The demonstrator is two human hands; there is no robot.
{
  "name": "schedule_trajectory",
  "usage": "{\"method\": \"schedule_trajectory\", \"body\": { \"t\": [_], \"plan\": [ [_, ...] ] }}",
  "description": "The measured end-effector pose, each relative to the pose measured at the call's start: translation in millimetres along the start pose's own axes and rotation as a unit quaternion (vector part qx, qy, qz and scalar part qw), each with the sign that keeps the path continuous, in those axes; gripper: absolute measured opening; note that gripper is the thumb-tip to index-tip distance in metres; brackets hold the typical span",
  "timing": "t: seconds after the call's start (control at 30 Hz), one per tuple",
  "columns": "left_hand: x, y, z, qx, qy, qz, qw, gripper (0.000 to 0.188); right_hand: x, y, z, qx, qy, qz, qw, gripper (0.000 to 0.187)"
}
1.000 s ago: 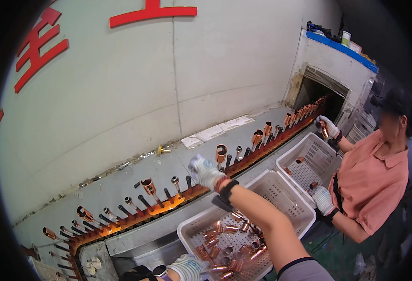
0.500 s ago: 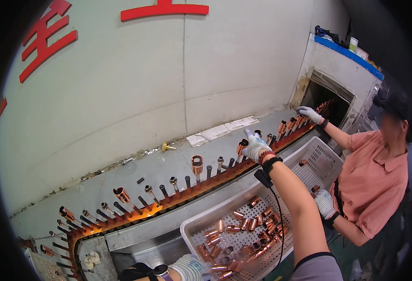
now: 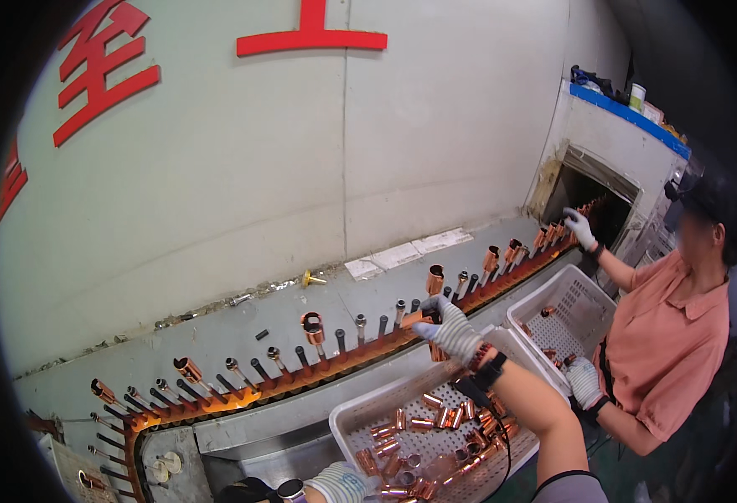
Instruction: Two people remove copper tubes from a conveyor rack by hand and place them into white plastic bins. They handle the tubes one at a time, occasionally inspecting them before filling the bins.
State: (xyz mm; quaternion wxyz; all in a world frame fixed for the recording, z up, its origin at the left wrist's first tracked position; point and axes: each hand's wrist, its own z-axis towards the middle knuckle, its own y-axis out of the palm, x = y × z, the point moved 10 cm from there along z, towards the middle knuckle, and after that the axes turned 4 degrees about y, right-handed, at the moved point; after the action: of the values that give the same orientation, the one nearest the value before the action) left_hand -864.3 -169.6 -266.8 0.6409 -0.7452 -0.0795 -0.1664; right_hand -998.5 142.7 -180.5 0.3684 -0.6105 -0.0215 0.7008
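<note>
My right hand (image 3: 455,332), in a striped white glove, is closed on a copper tube fitting (image 3: 416,319) with a dark opening. It is just in front of the row of posts, above the near basket. Copper fittings sit on some posts, including one (image 3: 312,325) to the left of my hand and one (image 3: 435,278) just beyond it; other posts are bare. My left hand (image 3: 343,484), also gloved, is low at the near basket's (image 3: 340,421) left side. Its fingers are blurred. Many shiny copper tubes (image 3: 423,423) lie loose in that basket.
The orange-brown post track (image 3: 347,362) curves at left and runs into a dark machine opening (image 3: 590,197) at far right. A co-worker (image 3: 678,327) in a pink shirt stands right, one gloved hand at the posts, the other by a second basket (image 3: 582,285). A cable hangs at my right wrist.
My right hand has taken the copper fitting off its post and drawn it back toward the near basket. The posts have travelled left along the track. The view has shifted slightly.
</note>
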Motion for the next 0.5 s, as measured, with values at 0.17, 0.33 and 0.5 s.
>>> {"method": "schedule_trajectory", "body": {
  "t": [0.17,0.33,0.5],
  "plan": [
    [-14,0,23,-0.01,0.01,0.0,1.0,0.025,-37,-1,-30,-0.118,0.12,0.19,0.967,0.053],
    [-22,0,44,-0.034,-0.026,-0.001,0.999,0.029,-34,-16,-41,-0.125,0.129,0.184,0.966,0.06],
    [-26,4,53,-0.052,-0.024,-0.021,0.998,0.032,-38,-20,-50,-0.162,0.122,0.195,0.96,0.057]
  ]
}}
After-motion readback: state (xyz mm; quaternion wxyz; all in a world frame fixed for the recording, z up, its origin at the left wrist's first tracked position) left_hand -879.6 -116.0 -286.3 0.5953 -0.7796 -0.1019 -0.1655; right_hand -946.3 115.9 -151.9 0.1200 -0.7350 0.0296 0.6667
